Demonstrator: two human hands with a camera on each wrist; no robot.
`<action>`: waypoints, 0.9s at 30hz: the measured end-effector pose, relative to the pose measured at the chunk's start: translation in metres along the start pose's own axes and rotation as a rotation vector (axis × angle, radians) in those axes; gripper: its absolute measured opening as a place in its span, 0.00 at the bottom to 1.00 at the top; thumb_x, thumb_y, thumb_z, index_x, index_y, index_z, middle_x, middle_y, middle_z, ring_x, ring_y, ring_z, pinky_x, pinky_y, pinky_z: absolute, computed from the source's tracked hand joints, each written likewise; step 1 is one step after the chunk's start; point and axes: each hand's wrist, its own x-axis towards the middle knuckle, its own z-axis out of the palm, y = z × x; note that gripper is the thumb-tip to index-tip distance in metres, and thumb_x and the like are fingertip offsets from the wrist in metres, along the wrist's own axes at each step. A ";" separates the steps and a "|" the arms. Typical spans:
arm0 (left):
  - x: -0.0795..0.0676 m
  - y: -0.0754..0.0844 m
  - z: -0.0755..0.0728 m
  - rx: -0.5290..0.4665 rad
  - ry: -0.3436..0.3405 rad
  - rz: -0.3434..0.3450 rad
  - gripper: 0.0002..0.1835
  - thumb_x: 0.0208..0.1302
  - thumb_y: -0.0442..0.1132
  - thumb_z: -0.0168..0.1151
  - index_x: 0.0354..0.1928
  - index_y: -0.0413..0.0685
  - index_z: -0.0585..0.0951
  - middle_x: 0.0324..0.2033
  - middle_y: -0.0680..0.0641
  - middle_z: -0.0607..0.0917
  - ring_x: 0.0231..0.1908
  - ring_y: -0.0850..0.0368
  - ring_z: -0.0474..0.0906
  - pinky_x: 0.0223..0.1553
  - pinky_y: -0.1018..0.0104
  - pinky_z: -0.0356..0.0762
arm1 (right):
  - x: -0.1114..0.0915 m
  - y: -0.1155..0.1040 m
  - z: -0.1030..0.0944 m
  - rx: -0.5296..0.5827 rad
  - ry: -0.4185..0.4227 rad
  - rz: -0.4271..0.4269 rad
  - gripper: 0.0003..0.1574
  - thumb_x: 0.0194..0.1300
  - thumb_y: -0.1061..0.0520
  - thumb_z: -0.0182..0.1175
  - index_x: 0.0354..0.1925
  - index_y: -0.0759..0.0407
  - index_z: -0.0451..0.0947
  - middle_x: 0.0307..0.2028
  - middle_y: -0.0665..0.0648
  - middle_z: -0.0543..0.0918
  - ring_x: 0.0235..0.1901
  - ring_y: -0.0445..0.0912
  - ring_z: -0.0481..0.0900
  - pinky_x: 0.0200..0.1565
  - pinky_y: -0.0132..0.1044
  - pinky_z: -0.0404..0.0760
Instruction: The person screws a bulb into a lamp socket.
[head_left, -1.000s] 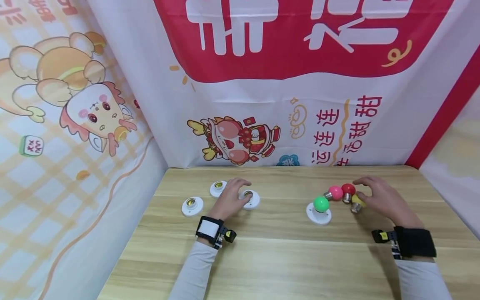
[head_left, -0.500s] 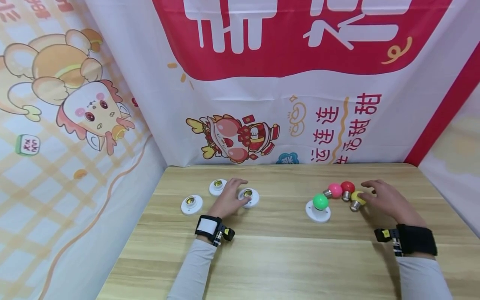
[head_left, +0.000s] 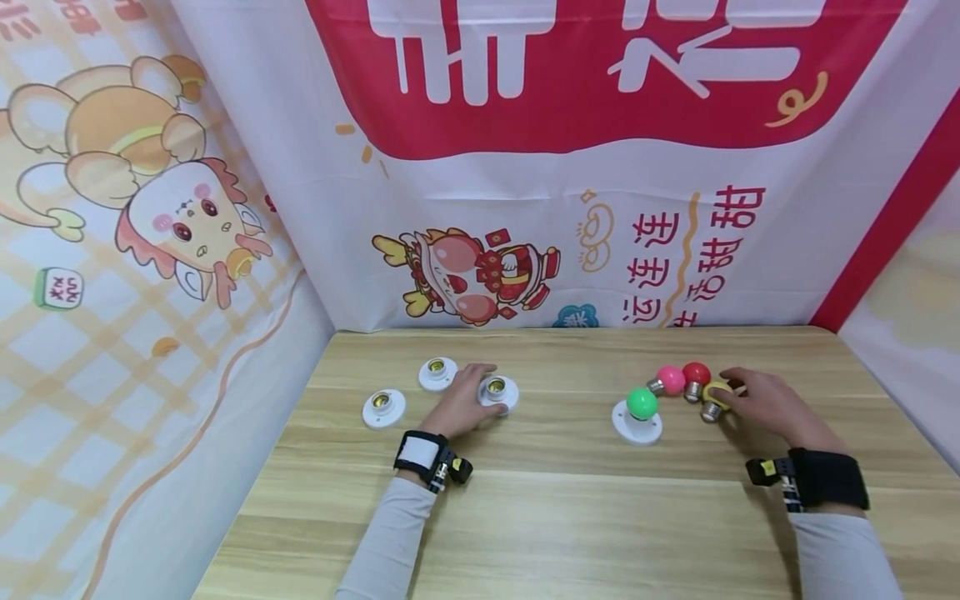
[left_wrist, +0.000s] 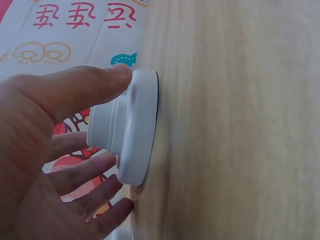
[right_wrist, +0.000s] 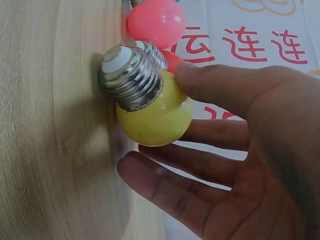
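Observation:
My left hand (head_left: 463, 406) is at a white round lamp holder (head_left: 497, 388) lying on the table. In the left wrist view, the thumb sits on one edge of the holder's base (left_wrist: 142, 125) and fingertips meet the opposite edge. My right hand (head_left: 768, 404) has its thumb on a yellow light bulb (right_wrist: 155, 112), its other fingers curving behind the glass. The bulb's metal screw base (head_left: 710, 412) points toward me. A red bulb (head_left: 697, 374) and a pink bulb (head_left: 671, 381) lie just left of it. A green bulb (head_left: 642, 404) stands upright in another white holder (head_left: 637, 429).
Two more white lamp holders with bare sockets, one rear holder (head_left: 437, 374) and one left holder (head_left: 383, 409), rest left of my left hand. The wooden table (head_left: 585, 525) ends at a printed cloth (head_left: 525, 183) behind. Another printed cloth (head_left: 150, 333) borders the left side.
My left thumb has moved from over the socket to the front edge of the holder's base. My right fingers have drawn together around the yellow bulb. The bulbs have stayed in place.

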 end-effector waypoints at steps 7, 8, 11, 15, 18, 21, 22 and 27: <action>0.001 0.000 0.004 0.005 -0.013 0.022 0.45 0.51 0.55 0.72 0.68 0.47 0.66 0.65 0.45 0.69 0.63 0.51 0.63 0.66 0.56 0.63 | 0.000 -0.003 0.001 0.000 -0.008 -0.021 0.36 0.68 0.44 0.57 0.57 0.76 0.71 0.45 0.75 0.78 0.43 0.63 0.75 0.45 0.63 0.77; 0.000 0.000 0.005 0.008 -0.016 0.021 0.44 0.51 0.54 0.73 0.68 0.47 0.66 0.64 0.45 0.70 0.63 0.51 0.63 0.66 0.55 0.64 | 0.000 -0.003 0.001 0.003 -0.007 -0.024 0.36 0.68 0.45 0.57 0.57 0.75 0.71 0.46 0.75 0.78 0.43 0.63 0.75 0.45 0.64 0.77; -0.001 0.001 0.006 0.005 -0.026 0.020 0.43 0.51 0.53 0.73 0.67 0.46 0.67 0.63 0.44 0.71 0.62 0.50 0.64 0.65 0.54 0.65 | -0.002 -0.003 0.002 0.010 -0.002 -0.031 0.33 0.69 0.46 0.56 0.59 0.71 0.72 0.46 0.72 0.79 0.43 0.61 0.75 0.44 0.62 0.77; -0.002 0.001 0.007 0.009 -0.028 0.024 0.42 0.51 0.51 0.73 0.66 0.46 0.68 0.63 0.44 0.71 0.61 0.49 0.64 0.65 0.55 0.65 | -0.004 0.000 0.002 0.013 0.006 -0.039 0.31 0.69 0.46 0.56 0.60 0.66 0.73 0.47 0.71 0.79 0.42 0.59 0.74 0.42 0.60 0.77; -0.002 0.000 0.007 0.002 -0.024 0.024 0.41 0.51 0.51 0.73 0.66 0.45 0.68 0.63 0.44 0.72 0.61 0.50 0.65 0.64 0.55 0.66 | -0.005 0.001 0.000 0.025 -0.005 -0.026 0.31 0.69 0.45 0.56 0.60 0.65 0.73 0.45 0.70 0.79 0.37 0.55 0.76 0.40 0.57 0.78; -0.002 0.000 0.007 -0.002 -0.019 0.019 0.41 0.51 0.51 0.73 0.66 0.45 0.68 0.62 0.44 0.72 0.61 0.50 0.65 0.64 0.56 0.66 | -0.006 0.001 -0.001 0.038 -0.011 -0.017 0.31 0.69 0.45 0.56 0.60 0.65 0.72 0.42 0.68 0.79 0.29 0.48 0.77 0.38 0.52 0.77; -0.002 0.000 0.008 -0.001 -0.019 0.016 0.41 0.51 0.51 0.73 0.66 0.45 0.68 0.62 0.45 0.72 0.60 0.50 0.65 0.64 0.56 0.66 | -0.006 0.001 -0.002 0.043 -0.009 -0.013 0.30 0.69 0.46 0.56 0.60 0.65 0.72 0.42 0.67 0.79 0.27 0.46 0.76 0.37 0.50 0.77; -0.002 0.000 0.007 0.001 -0.018 0.013 0.41 0.52 0.51 0.73 0.65 0.44 0.68 0.61 0.44 0.73 0.60 0.51 0.65 0.64 0.57 0.66 | -0.007 -0.001 -0.004 0.058 0.025 -0.013 0.28 0.69 0.47 0.56 0.58 0.66 0.72 0.44 0.69 0.78 0.28 0.48 0.77 0.36 0.50 0.77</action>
